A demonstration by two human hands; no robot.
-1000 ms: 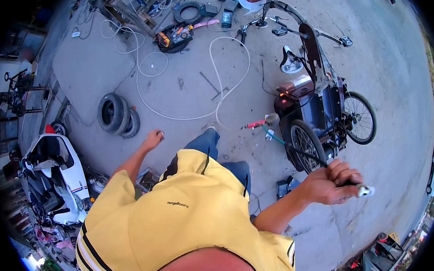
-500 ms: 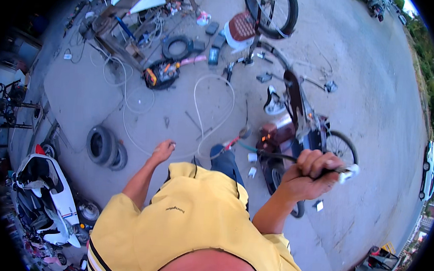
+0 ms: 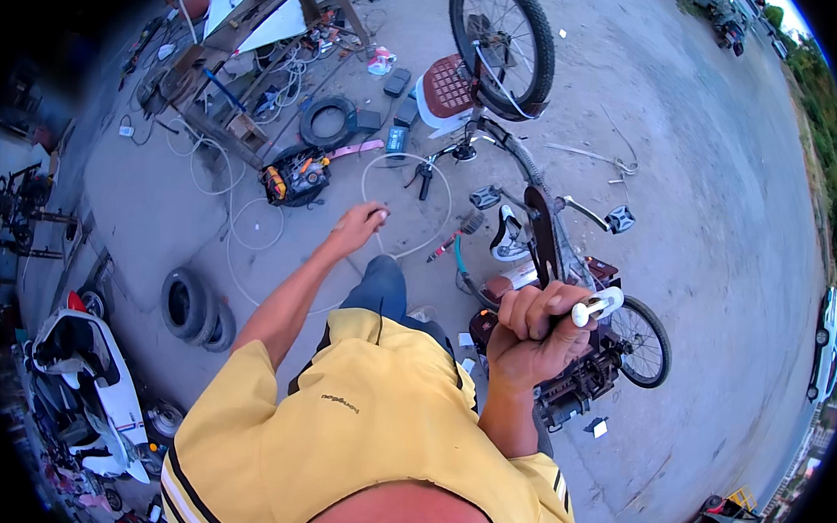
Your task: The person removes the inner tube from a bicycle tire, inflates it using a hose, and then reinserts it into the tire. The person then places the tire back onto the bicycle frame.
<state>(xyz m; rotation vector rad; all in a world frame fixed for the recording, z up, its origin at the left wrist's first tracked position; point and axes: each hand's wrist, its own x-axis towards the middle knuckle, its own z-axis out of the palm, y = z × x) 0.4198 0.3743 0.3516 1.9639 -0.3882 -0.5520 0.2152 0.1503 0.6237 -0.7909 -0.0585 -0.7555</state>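
My right hand [image 3: 539,331] is raised over the rear of an overturned bicycle [image 3: 545,236]. Its fingers wrap round a tool with a pale, shiny, rounded head [image 3: 604,304]; the rest of the tool is hidden in the fist. Ahead of my body, my left hand [image 3: 361,224] is held out with the fingers curled together, near a loop of clear hose [image 3: 449,206] on the ground. Whether it pinches something small does not show. The bicycle's front wheel [image 3: 502,41] points up, and its white saddle [image 3: 510,234] is low beside the frame.
An open tool bag [image 3: 294,177] and a loose tyre [image 3: 327,122] lie ahead on the left. More tyres [image 3: 191,305] stand left of me, before a white scooter [image 3: 109,386]. A red-handled hose fitting [image 3: 443,249] lies near the bicycle. A cluttered wooden bench [image 3: 251,21] stands far left.
My left hand has moved forward, away from my body. The right hand has shifted left with the tool still in its grip. The whole view has tilted slightly, and one knee has come forward.
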